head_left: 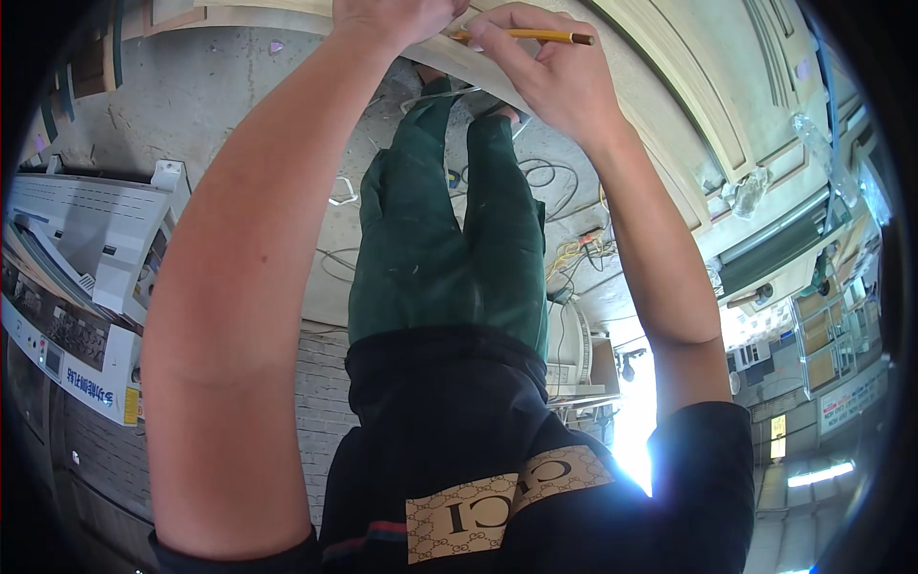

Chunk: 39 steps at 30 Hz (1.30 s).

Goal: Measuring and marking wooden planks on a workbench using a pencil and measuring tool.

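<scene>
Between the fingers of my right hand (559, 81) is a yellow pencil (535, 35) with a dark brown end, its tip side turned to the left. My left hand (406, 14) lies at the top edge of the view, close to the pencil's left end. Its fingers are curled, and the picture's edge cuts off part of them, so what they hold, if anything, is hidden. Under both hands runs the edge of a pale wooden board (473, 65).
Long pale wooden panels (660, 57) curve across the upper right. Cables (574, 251) lie on the concrete floor near my legs. A large white machine (86, 220) with a control panel stands at the left. Crumpled clear plastic (751, 194) rests by the panels.
</scene>
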Available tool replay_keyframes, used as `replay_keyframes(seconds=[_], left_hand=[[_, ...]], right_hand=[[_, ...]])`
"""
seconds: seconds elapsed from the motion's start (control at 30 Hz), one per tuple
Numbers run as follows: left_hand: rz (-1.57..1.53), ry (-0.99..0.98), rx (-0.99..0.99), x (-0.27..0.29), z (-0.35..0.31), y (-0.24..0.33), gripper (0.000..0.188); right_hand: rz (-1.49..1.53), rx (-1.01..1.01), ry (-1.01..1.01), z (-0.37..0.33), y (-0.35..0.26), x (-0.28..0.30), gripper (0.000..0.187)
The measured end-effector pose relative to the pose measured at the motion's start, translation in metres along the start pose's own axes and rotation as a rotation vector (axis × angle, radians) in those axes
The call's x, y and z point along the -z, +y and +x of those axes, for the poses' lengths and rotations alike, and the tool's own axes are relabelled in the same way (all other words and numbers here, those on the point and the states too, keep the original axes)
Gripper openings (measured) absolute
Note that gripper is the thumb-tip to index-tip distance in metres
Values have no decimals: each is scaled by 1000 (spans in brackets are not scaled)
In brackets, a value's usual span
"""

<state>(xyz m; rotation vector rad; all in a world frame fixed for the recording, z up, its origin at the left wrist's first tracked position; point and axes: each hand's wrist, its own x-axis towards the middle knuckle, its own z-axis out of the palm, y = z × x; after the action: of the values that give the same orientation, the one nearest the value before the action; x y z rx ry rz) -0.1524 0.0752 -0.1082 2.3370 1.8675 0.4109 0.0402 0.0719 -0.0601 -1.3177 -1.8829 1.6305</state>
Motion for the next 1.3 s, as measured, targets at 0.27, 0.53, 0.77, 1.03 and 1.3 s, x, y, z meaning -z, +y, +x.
replay_keyframes(seconds=[0.27, 0.53, 0.77, 1.03, 1.3], left_hand=[[-27, 10, 15, -3, 1, 0, 13], [2, 23, 9, -4, 1, 1, 14], [16, 12, 8, -3, 4, 3, 16], [9, -7, 0, -1, 4, 3, 18], [9, -4, -3, -1, 5, 2, 19]], right_hand=[[204, 471, 132, 4, 6, -3, 19], [-280, 102, -82, -30, 23, 30, 20], [-238, -4, -104, -24, 8, 24, 20], [-362, 107, -74, -61, 38, 51, 17], [-324, -65, -79, -86, 37, 65, 14]])
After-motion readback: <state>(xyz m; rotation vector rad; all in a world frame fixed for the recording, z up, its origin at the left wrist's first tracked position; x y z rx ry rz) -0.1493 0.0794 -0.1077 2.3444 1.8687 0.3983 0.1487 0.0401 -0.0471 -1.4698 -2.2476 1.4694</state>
